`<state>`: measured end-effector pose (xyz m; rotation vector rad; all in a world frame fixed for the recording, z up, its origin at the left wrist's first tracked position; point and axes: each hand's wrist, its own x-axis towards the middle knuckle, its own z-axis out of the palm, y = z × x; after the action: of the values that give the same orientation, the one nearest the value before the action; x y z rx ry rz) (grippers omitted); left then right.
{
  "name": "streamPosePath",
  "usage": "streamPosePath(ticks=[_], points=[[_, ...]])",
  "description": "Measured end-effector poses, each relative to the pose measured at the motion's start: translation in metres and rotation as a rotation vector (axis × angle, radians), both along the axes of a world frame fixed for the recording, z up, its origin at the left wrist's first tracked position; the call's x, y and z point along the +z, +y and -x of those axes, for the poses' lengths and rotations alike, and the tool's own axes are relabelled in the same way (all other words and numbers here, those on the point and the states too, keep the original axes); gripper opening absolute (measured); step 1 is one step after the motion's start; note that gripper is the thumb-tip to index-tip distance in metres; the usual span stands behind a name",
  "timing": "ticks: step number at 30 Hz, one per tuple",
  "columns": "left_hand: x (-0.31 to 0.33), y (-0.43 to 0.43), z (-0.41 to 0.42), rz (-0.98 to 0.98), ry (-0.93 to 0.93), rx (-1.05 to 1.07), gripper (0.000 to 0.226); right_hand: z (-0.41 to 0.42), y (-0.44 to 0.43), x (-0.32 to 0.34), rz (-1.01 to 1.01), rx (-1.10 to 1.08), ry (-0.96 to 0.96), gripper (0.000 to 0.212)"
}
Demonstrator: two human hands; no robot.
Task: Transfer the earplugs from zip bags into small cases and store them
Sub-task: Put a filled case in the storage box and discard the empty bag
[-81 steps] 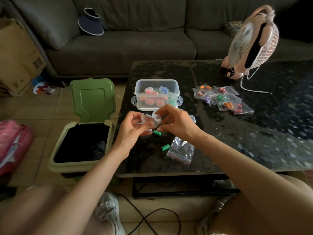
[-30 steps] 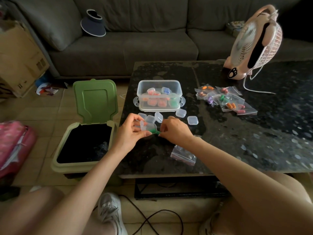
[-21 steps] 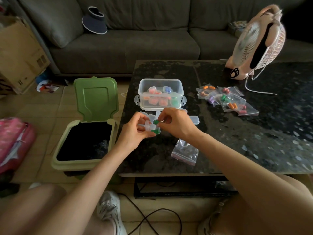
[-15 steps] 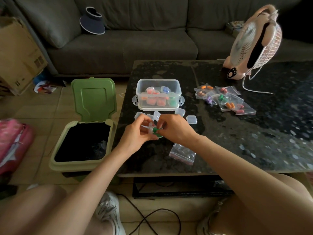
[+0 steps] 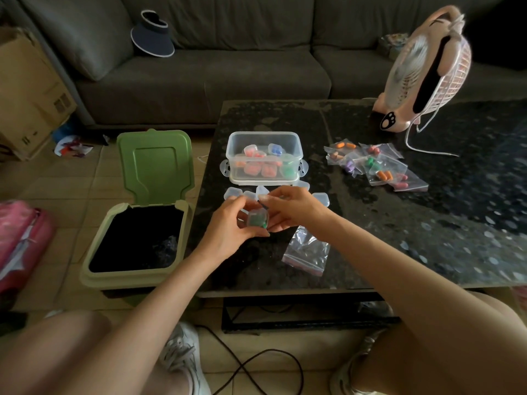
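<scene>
Left hand (image 5: 228, 223) and right hand (image 5: 291, 208) together pinch small clear case (image 5: 257, 219) holding green earplugs, above near-left part of dark table (image 5: 427, 238). Fingers of both curl round case edges. Empty zip bag (image 5: 306, 253) lies flat just right of hands. Storage box (image 5: 263, 158) with filled cases sits behind hands; spare empty cases (image 5: 320, 198) between. Filled zip bags (image 5: 376, 166) farther right, near pink fan (image 5: 422, 72). Green bin (image 5: 137, 229) open beside table.
</scene>
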<state>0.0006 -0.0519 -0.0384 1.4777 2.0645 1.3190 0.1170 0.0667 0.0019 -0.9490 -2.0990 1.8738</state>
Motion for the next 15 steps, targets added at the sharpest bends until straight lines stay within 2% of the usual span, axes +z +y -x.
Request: streamPosePath(ticks=[3, 7, 9, 12, 15], points=[[0.000, 0.000, -0.001, 0.006, 0.012, -0.014, 0.049, -0.001, -0.002, -0.001, -0.040, 0.061, -0.045, 0.030], [0.002, 0.000, -0.003, 0.002, -0.022, 0.018, 0.061, -0.002, 0.001, 0.002, -0.110, -0.006, 0.005, 0.030], [0.002, 0.001, -0.002, 0.016, -0.033, 0.066, 0.054, -0.002, 0.006, 0.004, -0.169, -0.050, 0.018, 0.027], [0.001, 0.001, -0.003, 0.092, -0.069, 0.115, 0.031, -0.001, 0.012, 0.005, -0.217, -0.133, 0.032, 0.022], [0.003, 0.003, -0.012, 0.217, -0.095, -0.012, 0.030, -0.002, 0.015, 0.002, -0.221, -0.191, 0.009, 0.016]])
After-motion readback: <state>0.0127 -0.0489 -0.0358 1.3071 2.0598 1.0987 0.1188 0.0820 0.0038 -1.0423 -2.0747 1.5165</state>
